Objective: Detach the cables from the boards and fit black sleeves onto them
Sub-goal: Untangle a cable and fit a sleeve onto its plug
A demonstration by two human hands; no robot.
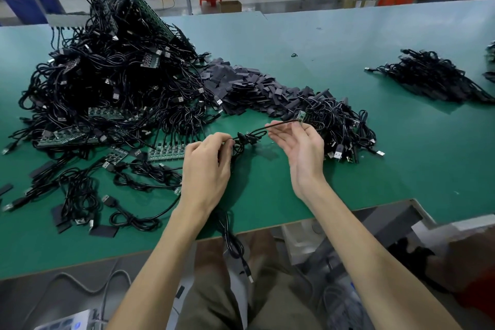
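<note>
The green work table (348, 48) fills the view. Its near edge runs diagonally from 8 o'clock up to 4 o'clock, and the far edge lies at 12 o'clock. Open surface lies from 12 to 3 o'clock and just in front of the hands at 6 o'clock.

The main pile (107, 75) of tangled black USB cables and green boards takes up the 9 to 11 o'clock sector and blocks reach that way. The sleeve heap (241, 88), made of flat black sleeves, runs from the pile's right flank toward the centre. A cable bundle (345, 128) lies at the heap's near end, just beyond the right hand. A separate cable stack (434, 78) sits at 2 o'clock, well apart. Loose cables (80, 195) and stray sleeves litter the 8 o'clock area near the table edge.

The left hand (206, 169) is at centre, fingers curled round the coiled part of the cable (257, 132). The cable's tail hangs over the near edge at 6 o'clock. The right hand (302, 150) is palm up, thumb and forefinger pinching the straight run of the same cable, remaining fingers loosely spread. The cable is held above the table between both hands.

A board strip (166, 151) with cables attached lies at 9 o'clock, just beside the left hand. A small board (301, 116) sits on the cable's end at 1 o'clock.
</note>
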